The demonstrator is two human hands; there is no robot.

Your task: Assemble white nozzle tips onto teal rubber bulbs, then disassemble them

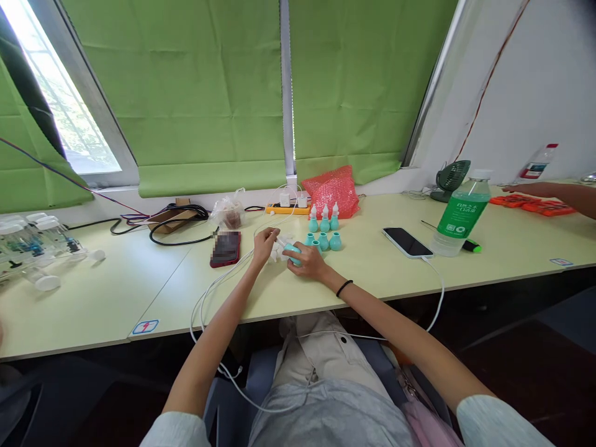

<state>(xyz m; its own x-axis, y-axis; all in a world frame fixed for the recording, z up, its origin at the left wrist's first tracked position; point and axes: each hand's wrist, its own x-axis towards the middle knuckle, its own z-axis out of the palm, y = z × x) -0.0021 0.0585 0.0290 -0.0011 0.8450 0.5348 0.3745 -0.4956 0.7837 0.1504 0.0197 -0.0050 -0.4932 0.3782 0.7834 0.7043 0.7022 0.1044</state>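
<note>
My right hand (307,259) is wrapped round a small teal bulb (292,253), which lies tilted with its opening toward the left. Close by on the left, my left hand (265,245) pinches a small whitish piece (279,241) at the bulb's mouth; its exact shape is too small to tell. Some small white parts (274,254) lie on the table between and under the hands. Just beyond my right hand stand several teal bulbs without tops (335,241). Behind them is a row of teal bulbs with white pointed tips (325,218).
Red bubble wrap (336,191) and an orange power strip (279,210) lie at the back. A red-edged phone (225,249) and cables are left; a white phone (407,242), a bottle (460,217) and a fan (451,180) are right. Another person's arm (549,189) reaches in far right.
</note>
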